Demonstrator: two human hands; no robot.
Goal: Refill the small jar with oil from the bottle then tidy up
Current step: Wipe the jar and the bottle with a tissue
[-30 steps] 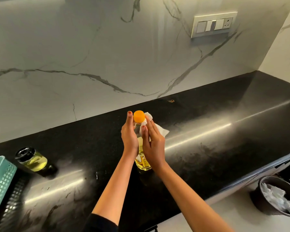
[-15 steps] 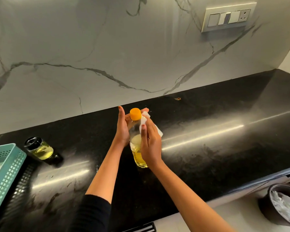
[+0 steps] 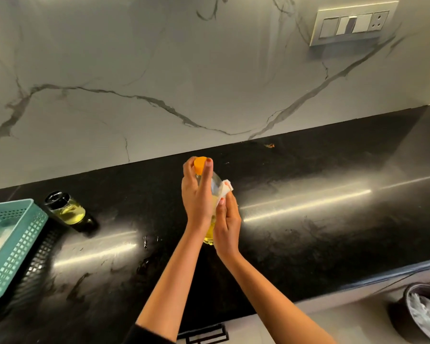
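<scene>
A clear oil bottle (image 3: 216, 182) with an orange cap (image 3: 200, 164) and yellow oil stands on the black counter (image 3: 308, 219). My left hand (image 3: 196, 197) grips its neck and upper body, fingers reaching up around the cap. My right hand (image 3: 227, 219) presses a crumpled white tissue (image 3: 226, 188) against the bottle's right side, fingers curled round the tissue. The small glass jar (image 3: 68, 211) with a black lid, holding pale oil, stands at the left of the counter, away from both hands.
A teal perforated basket (image 3: 18, 242) sits at the far left edge next to the jar. A dark bin (image 3: 405, 316) with white waste stands on the floor at the lower right. A switch panel (image 3: 353, 24) is on the marble wall.
My left hand has shifted from the bottle's far side to grip over its neck and cap. My right hand with the tissue has slid down the bottle's right side.
</scene>
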